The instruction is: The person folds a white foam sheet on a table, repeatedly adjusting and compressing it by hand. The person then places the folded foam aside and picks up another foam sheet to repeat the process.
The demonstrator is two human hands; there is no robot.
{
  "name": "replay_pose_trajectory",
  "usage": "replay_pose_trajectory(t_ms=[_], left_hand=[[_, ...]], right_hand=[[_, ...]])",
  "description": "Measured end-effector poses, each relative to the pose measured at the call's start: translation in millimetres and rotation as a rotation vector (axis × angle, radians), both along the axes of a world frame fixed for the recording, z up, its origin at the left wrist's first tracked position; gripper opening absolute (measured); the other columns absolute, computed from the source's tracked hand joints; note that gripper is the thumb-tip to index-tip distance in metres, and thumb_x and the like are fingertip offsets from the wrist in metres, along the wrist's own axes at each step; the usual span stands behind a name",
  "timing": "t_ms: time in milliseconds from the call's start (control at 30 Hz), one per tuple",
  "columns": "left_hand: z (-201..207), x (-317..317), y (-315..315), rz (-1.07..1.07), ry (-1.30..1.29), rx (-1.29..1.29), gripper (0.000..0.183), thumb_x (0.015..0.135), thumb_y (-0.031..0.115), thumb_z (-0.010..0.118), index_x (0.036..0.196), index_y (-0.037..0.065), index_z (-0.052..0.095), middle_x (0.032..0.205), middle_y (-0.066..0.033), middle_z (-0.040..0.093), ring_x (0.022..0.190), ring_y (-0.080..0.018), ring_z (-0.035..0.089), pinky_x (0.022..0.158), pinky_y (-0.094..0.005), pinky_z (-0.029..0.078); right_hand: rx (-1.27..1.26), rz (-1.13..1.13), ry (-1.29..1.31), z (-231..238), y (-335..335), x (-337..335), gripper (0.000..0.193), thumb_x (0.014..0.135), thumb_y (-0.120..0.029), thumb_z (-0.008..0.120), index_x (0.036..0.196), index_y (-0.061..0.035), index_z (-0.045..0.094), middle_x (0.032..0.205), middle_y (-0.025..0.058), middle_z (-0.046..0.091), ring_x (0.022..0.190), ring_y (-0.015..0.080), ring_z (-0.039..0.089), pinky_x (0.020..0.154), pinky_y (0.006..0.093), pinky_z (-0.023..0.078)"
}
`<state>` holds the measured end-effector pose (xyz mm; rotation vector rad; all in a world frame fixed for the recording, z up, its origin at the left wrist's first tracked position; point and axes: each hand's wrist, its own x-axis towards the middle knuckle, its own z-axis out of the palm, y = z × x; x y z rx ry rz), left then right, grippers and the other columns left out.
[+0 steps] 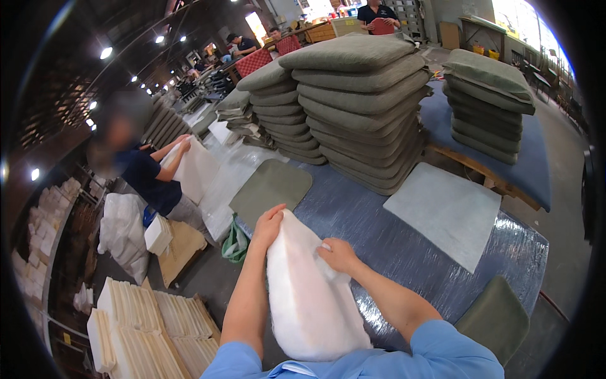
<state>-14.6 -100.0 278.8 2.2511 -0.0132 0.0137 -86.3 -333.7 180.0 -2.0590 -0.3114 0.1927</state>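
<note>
A white, fluffy-surfaced cushion pad (315, 303) stands on end against my front, its narrow top pointing away from me. My left hand (269, 226) is closed over its upper left corner. Lower down on the other side, my right hand (339, 255) grips the pad's right edge, thumb on top, and the white layer puckers there. A flat olive-green cushion cover (271, 189) lies on the table just beyond my left hand. To the right of my hands the plastic-wrapped blue table (379, 224) carries a pale grey flat sheet (445, 211).
Tall stacks of olive-green cushions (360, 95) rise at the table's far side; another stack (486, 107) stands right. Foam slabs (145, 328) are piled at lower left. A co-worker (151, 170) at left holds a white pad (194, 167). A green cushion (495, 316) sits near right.
</note>
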Motion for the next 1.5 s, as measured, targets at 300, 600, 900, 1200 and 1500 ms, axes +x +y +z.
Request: replay_pose_trajectory(t_ms=[300,600,900,1200,1500], left_hand=[[9.5,-6.0,-6.3,-0.005,-0.003,-0.008,0.042,0.102,0.025,0.054,0.136,0.007,0.071,0.131,-0.0199,0.072,0.126,-0.0306,0.066,0.110,-0.0362,0.046],[11.8,-5.1,-11.7,0.034,0.008,-0.010,0.042,0.101,0.024,0.055,0.136,0.006,0.071,0.131,-0.0201,0.072,0.126,-0.0296,0.066,0.110,-0.0361,0.046],[9.6,-4.8,-7.2,0.021,0.002,0.008,0.041,0.101,0.023,0.056,0.137,0.008,0.071,0.128,-0.0134,0.074,0.120,-0.0220,0.067,0.107,-0.0321,0.047],[9.7,-8.6,-9.0,0.048,0.044,-0.040,0.042,0.101,0.026,0.057,0.137,0.009,0.071,0.132,-0.0178,0.072,0.126,-0.0262,0.066,0.110,-0.0344,0.046],[10.5,-8.0,-1.8,0.024,-0.014,-0.018,0.041,0.101,0.022,0.056,0.137,0.008,0.071,0.131,-0.0162,0.073,0.125,-0.0247,0.067,0.109,-0.0333,0.046]], right_hand=[[0.135,0.228,-0.201,43.2,-0.5,-22.6,0.038,0.099,-0.040,0.067,0.108,-0.0035,0.072,0.110,0.0167,0.073,0.104,0.0347,0.070,0.091,0.0449,0.053],[0.437,0.026,-0.265,69.6,11.4,-30.5,0.036,0.099,-0.038,0.069,0.109,-0.0035,0.068,0.117,0.0171,0.069,0.103,0.0337,0.067,0.089,0.0428,0.053],[0.444,-0.061,-0.202,31.1,13.4,-82.2,0.026,0.097,-0.030,0.073,0.109,-0.0088,0.066,0.117,0.0125,0.069,0.109,0.0303,0.066,0.092,0.0396,0.052],[0.463,-0.128,-0.244,24.3,9.0,-99.4,0.031,0.098,-0.032,0.072,0.117,-0.0079,0.069,0.101,0.0127,0.071,0.083,0.0277,0.069,0.077,0.0371,0.055],[0.490,-0.050,-0.292,70.4,30.4,-58.8,0.025,0.100,-0.028,0.069,0.110,-0.0060,0.075,0.101,0.0120,0.074,0.089,0.0259,0.072,0.081,0.0361,0.055]])
